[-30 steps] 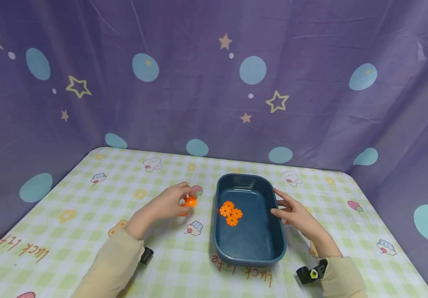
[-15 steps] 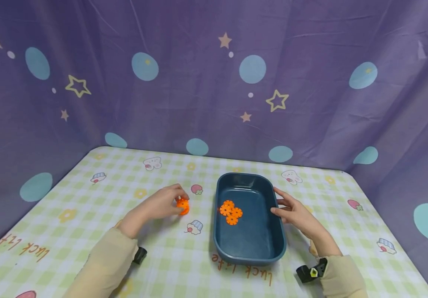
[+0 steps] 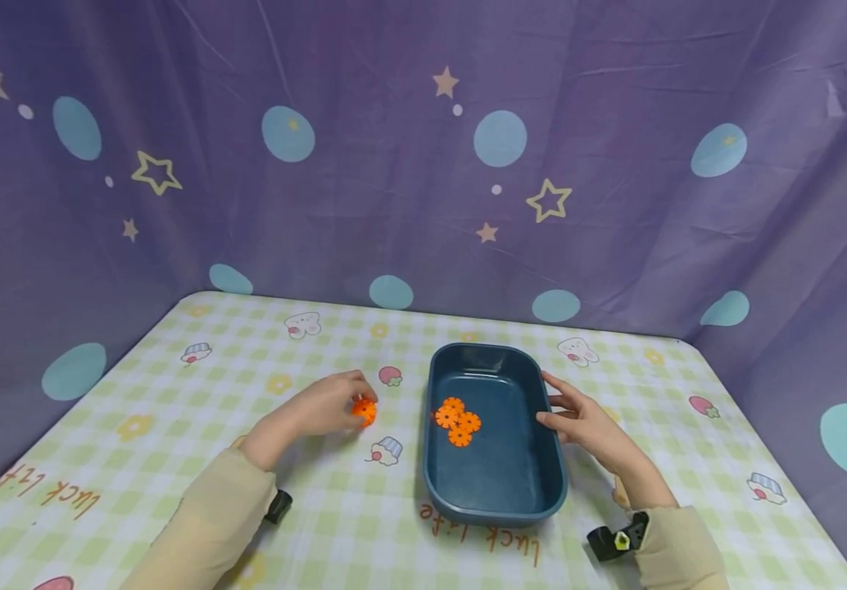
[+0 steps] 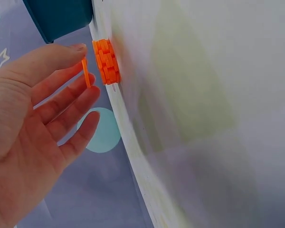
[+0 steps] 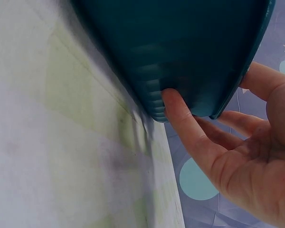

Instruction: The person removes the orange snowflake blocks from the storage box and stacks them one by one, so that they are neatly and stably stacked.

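Note:
My left hand (image 3: 326, 406) pinches a thin orange notched disc (image 4: 86, 73) between thumb and fingertips, the other fingers spread loosely. Right beside that disc in the left wrist view is a short stack of orange discs (image 4: 106, 61), standing on the table; in the head view the hand partly covers it. My right hand (image 3: 587, 422) grips the right side of a dark blue rectangular bin (image 3: 515, 459), thumb at the rim and fingers along the outer wall. Several orange flower-shaped discs (image 3: 459, 436) lie on the bin's floor, toward its left wall.
A green-and-white checked cloth (image 3: 335, 516) with printed cartoons covers the table. Behind the table and along its sides hangs a purple curtain (image 3: 394, 221) with stars and blue dots.
My left hand has moved back to the left with its disc, which now overlaps the stack in the head view. The right hand, the bin and the discs inside have stayed put.

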A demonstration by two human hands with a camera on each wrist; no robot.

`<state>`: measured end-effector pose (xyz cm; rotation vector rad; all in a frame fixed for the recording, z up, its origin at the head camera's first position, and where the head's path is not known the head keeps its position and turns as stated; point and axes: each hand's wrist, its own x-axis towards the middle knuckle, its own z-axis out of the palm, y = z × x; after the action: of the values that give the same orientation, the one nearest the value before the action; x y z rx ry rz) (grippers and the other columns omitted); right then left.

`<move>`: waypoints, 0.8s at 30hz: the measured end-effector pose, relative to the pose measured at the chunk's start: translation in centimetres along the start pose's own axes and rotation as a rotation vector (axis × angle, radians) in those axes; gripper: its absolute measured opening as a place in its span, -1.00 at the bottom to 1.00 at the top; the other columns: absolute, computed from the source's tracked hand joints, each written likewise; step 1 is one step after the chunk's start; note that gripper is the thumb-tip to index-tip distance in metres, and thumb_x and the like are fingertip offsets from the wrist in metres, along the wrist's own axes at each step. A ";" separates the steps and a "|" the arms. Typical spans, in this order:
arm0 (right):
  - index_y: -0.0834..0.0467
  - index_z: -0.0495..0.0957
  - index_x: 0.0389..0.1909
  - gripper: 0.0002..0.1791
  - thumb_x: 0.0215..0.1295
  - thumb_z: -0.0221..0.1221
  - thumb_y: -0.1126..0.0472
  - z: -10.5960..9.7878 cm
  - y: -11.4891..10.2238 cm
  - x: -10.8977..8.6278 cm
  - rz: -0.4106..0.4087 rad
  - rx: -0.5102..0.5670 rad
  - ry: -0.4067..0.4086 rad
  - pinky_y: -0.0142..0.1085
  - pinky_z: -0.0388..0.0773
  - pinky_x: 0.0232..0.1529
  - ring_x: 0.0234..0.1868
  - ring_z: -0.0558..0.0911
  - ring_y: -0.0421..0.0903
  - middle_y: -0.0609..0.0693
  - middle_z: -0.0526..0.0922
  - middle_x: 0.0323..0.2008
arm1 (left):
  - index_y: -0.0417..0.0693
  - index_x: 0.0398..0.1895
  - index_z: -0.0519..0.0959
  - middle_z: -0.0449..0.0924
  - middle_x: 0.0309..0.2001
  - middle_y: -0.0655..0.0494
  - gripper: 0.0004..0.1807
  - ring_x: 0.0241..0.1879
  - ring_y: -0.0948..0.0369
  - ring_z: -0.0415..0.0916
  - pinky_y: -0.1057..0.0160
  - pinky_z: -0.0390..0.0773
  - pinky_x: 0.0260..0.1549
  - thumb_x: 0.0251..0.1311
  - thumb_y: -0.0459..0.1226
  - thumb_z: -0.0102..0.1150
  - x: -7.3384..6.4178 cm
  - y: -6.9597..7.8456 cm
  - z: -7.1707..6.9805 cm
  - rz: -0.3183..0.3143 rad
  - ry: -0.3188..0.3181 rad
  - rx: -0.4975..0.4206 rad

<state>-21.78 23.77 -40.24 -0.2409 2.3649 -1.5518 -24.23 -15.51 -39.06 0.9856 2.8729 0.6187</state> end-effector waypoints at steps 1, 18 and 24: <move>-0.10 -0.06 0.40 -0.23 0.24 0.11 0.10 0.0 0.0 0.0 0.000 0.000 0.000 -0.25 0.46 -0.26 -0.08 0.49 -0.02 0.31 0.13 0.29 | -0.09 -0.30 0.60 0.46 -0.33 0.19 -0.79 -0.35 0.19 0.42 0.30 0.41 -0.29 -0.09 -0.32 0.26 0.0 0.0 0.0 0.002 -0.002 0.000; -0.09 -0.05 0.40 -0.24 0.24 0.10 0.12 0.0 -0.2 -0.1 0.007 0.003 0.008 -0.25 0.48 -0.24 -0.05 0.49 -0.01 0.31 0.16 0.28 | -0.11 -0.31 0.60 0.47 -0.33 0.17 -0.80 -0.42 0.31 0.34 0.33 0.41 -0.34 -0.08 -0.35 0.26 0.0 0.0 0.3 0.012 -0.015 0.063; -0.09 -0.05 0.40 -0.24 0.25 0.10 0.12 0.1 -0.1 -0.1 0.008 -0.001 0.009 -0.25 0.48 -0.24 -0.01 0.48 0.01 0.31 0.15 0.28 | -0.12 -0.30 0.60 0.47 -0.33 0.15 -0.79 -0.44 0.31 0.32 0.34 0.39 -0.37 -0.08 -0.35 0.26 0.1 0.1 0.4 0.019 -0.011 0.069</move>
<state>-21.71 23.69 -40.15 -0.2250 2.3705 -1.5520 -24.19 -15.31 -39.36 1.0233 2.8962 0.5168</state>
